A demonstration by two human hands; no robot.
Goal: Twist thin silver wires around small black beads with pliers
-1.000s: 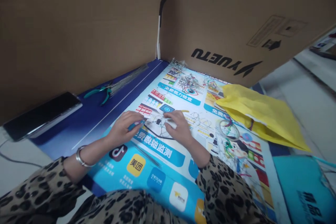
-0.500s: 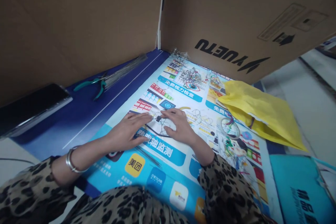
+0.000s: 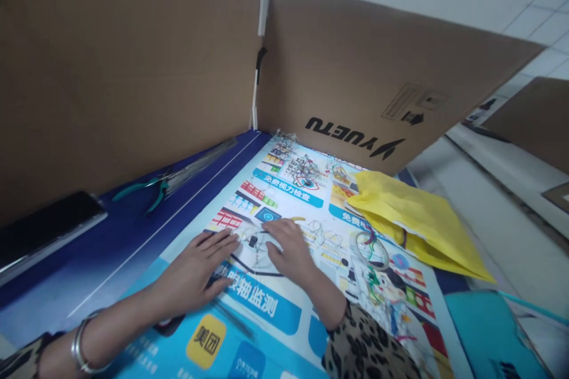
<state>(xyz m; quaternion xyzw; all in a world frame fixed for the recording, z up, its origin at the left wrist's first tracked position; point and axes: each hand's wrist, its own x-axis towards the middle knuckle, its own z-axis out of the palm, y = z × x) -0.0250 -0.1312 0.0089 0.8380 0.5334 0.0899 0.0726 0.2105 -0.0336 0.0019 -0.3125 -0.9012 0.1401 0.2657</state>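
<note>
My left hand (image 3: pixel 195 272) lies palm down on a printed poster sheet (image 3: pixel 306 302), its fingers stretched out. Opposite it, my right hand (image 3: pixel 291 251) also rests on the sheet with fingers extended and thumb apart. Thin bent wire (image 3: pixel 258 249) shows on the print between the two hands; its exact shape is hard to tell. A bundle of dark straight wires (image 3: pixel 233 318) lies just below my left hand's thumb. Beyond my right hand are loose curled wires (image 3: pixel 320 234). Whatever is beneath the palms stays hidden.
Teal-handled pliers (image 3: pixel 155 194) and long straight wires (image 3: pixel 200 167) lie along the left cardboard wall (image 3: pixel 124 71), near a black-screened device (image 3: pixel 48 228). Tangled wire (image 3: pixel 304 170) sits at the back. Rightward are a clear ring (image 3: pixel 359 251), a yellow envelope (image 3: pixel 418 225) and a teal pouch (image 3: pixel 484 331).
The camera has tilted up, so everything sits lower in view and more shows above the cardboard. The fingertips of my two hands are slightly farther apart. Both hands stay on the sheet.
</note>
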